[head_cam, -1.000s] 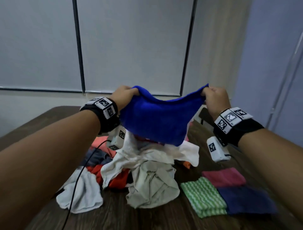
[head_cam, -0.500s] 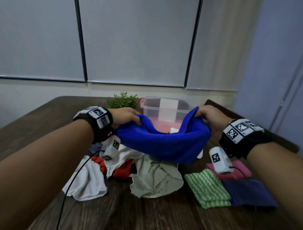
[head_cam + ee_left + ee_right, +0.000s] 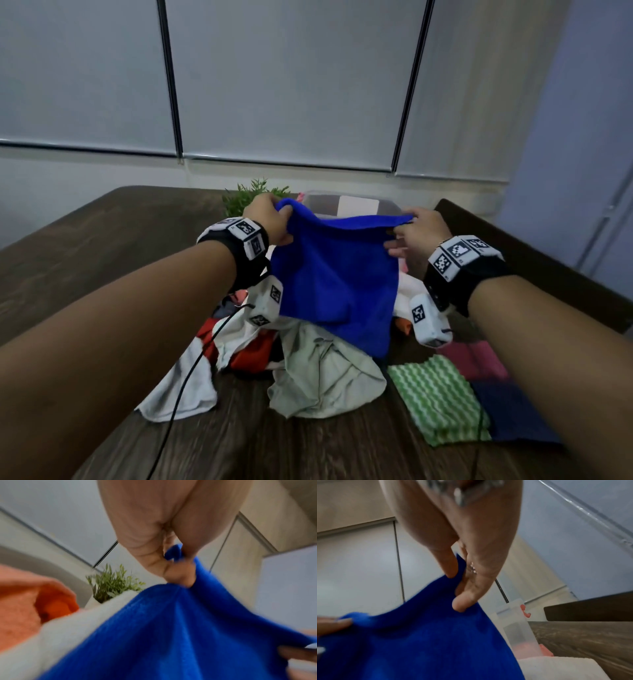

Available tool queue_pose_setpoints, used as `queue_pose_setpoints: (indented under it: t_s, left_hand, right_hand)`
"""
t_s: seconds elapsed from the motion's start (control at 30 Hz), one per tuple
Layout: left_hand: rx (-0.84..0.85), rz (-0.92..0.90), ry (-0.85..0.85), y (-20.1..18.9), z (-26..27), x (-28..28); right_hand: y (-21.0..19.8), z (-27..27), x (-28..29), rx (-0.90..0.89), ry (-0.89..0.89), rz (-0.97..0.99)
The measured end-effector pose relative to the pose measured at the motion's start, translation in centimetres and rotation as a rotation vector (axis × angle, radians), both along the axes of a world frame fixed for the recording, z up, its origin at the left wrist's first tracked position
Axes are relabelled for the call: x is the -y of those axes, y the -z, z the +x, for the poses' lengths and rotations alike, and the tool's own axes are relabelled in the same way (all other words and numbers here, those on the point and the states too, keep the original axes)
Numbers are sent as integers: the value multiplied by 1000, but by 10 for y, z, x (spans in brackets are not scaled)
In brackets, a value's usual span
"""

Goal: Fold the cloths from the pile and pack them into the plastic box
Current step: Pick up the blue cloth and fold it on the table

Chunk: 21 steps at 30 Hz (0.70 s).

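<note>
A bright blue cloth [image 3: 337, 277] hangs stretched between both hands above the pile of cloths [image 3: 308, 363]. My left hand [image 3: 270, 219] grips its upper left corner, seen close in the left wrist view [image 3: 176, 563]. My right hand [image 3: 416, 231] pinches the upper right corner between thumb and fingers [image 3: 460, 574]. The blue cloth [image 3: 419, 642] drapes down over the pile. The clear plastic box [image 3: 356, 205] stands behind the cloth, mostly hidden; its wall [image 3: 518, 626] shows in the right wrist view.
Folded cloths lie at the right front: green-striped [image 3: 438, 401], pink [image 3: 472, 359] and dark blue [image 3: 513, 414]. A small green plant [image 3: 253, 195] stands left of the box. A dark chair back [image 3: 534, 260] rises at the table's right edge. A black cable [image 3: 191, 373] trails from my left wrist.
The blue cloth, bunched low between my hands half a second ago, is now lifted and pulled taut by its top edge, hanging flat. Both hands moved up and apart.
</note>
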<state>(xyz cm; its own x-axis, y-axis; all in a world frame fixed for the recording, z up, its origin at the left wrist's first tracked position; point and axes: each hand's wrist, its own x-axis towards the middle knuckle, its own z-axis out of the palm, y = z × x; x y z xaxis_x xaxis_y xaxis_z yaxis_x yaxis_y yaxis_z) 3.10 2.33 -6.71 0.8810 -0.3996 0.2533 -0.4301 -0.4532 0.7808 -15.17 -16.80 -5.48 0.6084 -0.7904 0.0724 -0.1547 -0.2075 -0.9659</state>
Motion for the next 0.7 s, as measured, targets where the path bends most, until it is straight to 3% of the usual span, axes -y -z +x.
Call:
queue_pose_setpoints:
  t_s: [0.07, 0.17, 0.2, 0.3, 0.37, 0.57, 0.7]
  left_hand:
    - [-84, -56, 54, 5, -3, 3]
    - [110, 98, 5, 17, -8, -2]
    - [163, 191, 1, 20, -11, -6]
    - [110, 666, 66, 27, -25, -18]
    - [69, 820, 96, 33, -33, -23]
    - [-17, 993, 200, 46, -51, -27]
    - [136, 1022, 183, 49, -57, -29]
  right_hand:
    - [9, 2, -4, -142, -54, -78]
    - [35, -7, -5, -501, -38, -415]
    - [44, -12, -7, -601, -55, -521]
    - [72, -24, -12, -879, -213, -679]
    - [88, -29, -16, -1036, -300, -734]
    - [118, -26, -33, -1134, -392, -734]
    - [124, -27, -39, -1042, -369, -670]
